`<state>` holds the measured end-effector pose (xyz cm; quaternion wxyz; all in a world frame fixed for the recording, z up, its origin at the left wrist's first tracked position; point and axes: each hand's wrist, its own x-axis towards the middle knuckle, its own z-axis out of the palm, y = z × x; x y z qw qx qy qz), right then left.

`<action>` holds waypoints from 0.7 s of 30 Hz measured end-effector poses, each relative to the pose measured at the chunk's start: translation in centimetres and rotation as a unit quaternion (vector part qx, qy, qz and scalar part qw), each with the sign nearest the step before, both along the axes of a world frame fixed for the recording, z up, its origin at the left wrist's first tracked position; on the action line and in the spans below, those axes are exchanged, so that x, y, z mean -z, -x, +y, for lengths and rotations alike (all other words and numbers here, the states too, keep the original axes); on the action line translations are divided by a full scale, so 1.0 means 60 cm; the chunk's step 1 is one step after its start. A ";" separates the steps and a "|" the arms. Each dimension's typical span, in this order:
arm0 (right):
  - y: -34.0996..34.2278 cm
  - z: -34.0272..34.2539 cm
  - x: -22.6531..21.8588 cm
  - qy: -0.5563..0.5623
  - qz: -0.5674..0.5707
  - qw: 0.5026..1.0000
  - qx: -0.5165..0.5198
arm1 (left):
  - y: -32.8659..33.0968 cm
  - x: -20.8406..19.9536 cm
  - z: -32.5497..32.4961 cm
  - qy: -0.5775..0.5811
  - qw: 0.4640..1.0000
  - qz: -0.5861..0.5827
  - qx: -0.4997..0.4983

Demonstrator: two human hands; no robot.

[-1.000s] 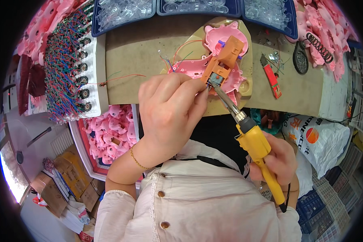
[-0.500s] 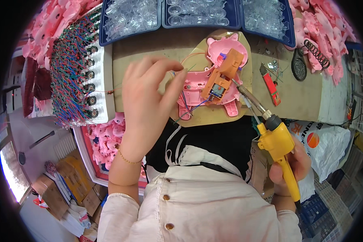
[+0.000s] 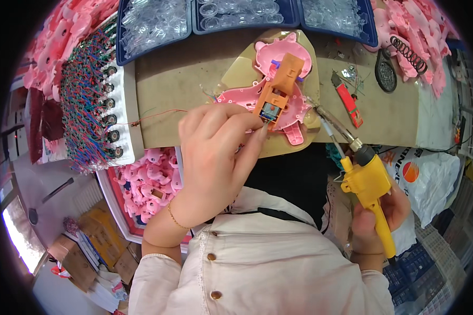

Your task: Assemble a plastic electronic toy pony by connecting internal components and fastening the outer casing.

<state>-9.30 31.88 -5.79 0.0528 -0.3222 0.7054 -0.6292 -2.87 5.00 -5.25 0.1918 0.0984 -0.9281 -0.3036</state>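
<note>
1. Worktable (image 3: 163, 84), tan: near edge bends across the view, with the dark lap area below it. I see surface running between the white strip (image 3: 129, 126) on the left and the beige board (image 3: 242, 68) in the middle; a single red wire (image 3: 163, 112) crosses it. A second stretch lies right of the board, occupied by a red-handled cutter (image 3: 348, 105), wire scraps and a black oval object (image 3: 386, 73).

2. Trays, blue, three, in a row along the far edge: left (image 3: 155, 51), middle (image 3: 247, 29), right (image 3: 339, 38). Contents: clear plastic parts, rounded in the middle one.

3. Bin (image 3: 110, 207), pale-rimmed with red inside, below the table at left. Contents: many small pink parts (image 3: 150, 184).

4. Bag (image 3: 431, 184), white plastic, lower right; contents hidden from me.

5. Pink shell (image 3: 284, 52), an open animal-shaped half, on the beige board. Interior shows posts and ribs; one leg points toward the near edge.

6. Orange housing (image 3: 286, 73), lying slantwise over the shell: blue-purple pegs at its far part, a silver-blue component in an opening at its near part.

7. Left hand (image 3: 218, 142): thumb and index brought together at the housing's near end, beside thin wiring. I cannot tell whether they pinch a strand.

8. Right hand (image 3: 365, 226): fingers wrapped around the handle of a yellow soldering tool (image 3: 368, 184). Its tip sits just beside the shell's right side, apart from the housing.
</note>
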 end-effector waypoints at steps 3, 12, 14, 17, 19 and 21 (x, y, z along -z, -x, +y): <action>0.003 0.000 0.002 0.020 0.004 0.999 -0.035 | 0.002 0.002 0.003 -0.002 1.000 -0.013 0.001; 0.016 -0.008 0.003 0.019 0.045 0.985 -0.164 | 0.003 0.007 0.013 0.008 1.000 -0.021 -0.007; 0.019 -0.016 -0.005 0.008 0.034 0.984 -0.174 | 0.003 0.007 0.013 0.006 1.000 -0.023 -0.009; 0.018 -0.025 -0.007 -0.002 0.030 0.983 -0.180 | 0.002 0.009 0.013 0.008 1.000 -0.002 -0.014; 0.016 -0.027 -0.008 -0.024 0.025 0.985 -0.166 | 0.001 0.012 0.013 0.006 1.000 -0.001 -0.012; 0.020 -0.030 -0.009 -0.024 0.026 0.984 -0.174 | 0.000 0.009 0.013 -0.001 1.000 -0.009 -0.010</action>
